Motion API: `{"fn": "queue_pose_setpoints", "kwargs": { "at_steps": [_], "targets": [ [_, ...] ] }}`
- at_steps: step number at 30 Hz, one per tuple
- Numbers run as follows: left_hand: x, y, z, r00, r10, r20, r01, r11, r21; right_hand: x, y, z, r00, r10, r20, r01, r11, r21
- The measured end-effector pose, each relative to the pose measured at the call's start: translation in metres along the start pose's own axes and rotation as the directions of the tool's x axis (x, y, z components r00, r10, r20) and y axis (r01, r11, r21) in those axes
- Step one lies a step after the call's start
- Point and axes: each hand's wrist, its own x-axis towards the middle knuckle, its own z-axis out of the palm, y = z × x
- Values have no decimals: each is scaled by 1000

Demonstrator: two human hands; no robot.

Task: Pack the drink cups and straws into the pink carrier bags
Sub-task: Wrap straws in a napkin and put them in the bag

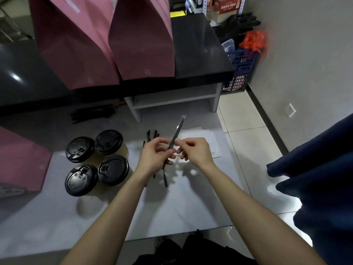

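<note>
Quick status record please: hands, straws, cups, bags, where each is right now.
left hand: grips a bundle of wrapped straws above the table
right hand: pinches one wrapped straw, tilted up and away
cups: four, black lids on, grouped on the grey table, left of the hands
pink carrier bags: two upright on the black counter; a third at the left edge
packed: nothing visibly yet

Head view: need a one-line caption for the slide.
Both hands, left hand and right hand, hold a wrapped straw above the table, beside four lidded cups and pink bags.
</note>
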Motion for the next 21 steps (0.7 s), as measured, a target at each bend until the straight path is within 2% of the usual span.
{"fn": "queue_pose_setpoints", "kwargs": {
  "at_steps": [2, 4, 5, 7, 9, 11, 14, 17, 19, 21],
  "targets": [
    [2, -5, -7, 994, -20, -106, 16, 999, -47, 9, 8, -11, 992, -97, -82, 70, 954, -291],
    [3, -9, -14, 988, -70, -135, 57, 993, -101, 19, 16, -22, 990, -138, -39, 84, 778, -623],
    [4, -11, -17, 987, -87, -133, 74, 992, -100, 23, 19, -25, 993, -120, 3, 87, 696, -713],
    [6, -13, -19, 984, -116, -132, 102, 989, -111, 29, 22, -28, 993, -104, 63, 114, 605, -788],
    [7, -12, -19, 976, -158, -151, 138, 981, -137, 31, 21, -28, 987, -138, 84, 150, 589, -794],
    [7, -9, -20, 970, -159, -184, 139, 983, -119, 31, 15, -30, 982, -180, 50, 156, 637, -755],
    [6, -3, -22, 971, 9, -240, -8, 1000, 3, 30, 0, -38, 968, -250, -8, 189, 753, -631],
    [8, 9, -21, 969, 214, -121, -199, 972, 124, 26, -18, -52, 966, -247, 71, 252, 852, -460],
    [11, 19, -17, 956, 294, -10, -287, 941, 181, 25, -28, -56, 955, -205, 214, 266, 911, -315],
    [16, 26, -14, 944, 327, 53, -330, 914, 236, 27, -28, -54, 947, -174, 271, 236, 947, -218]
  ]
}}
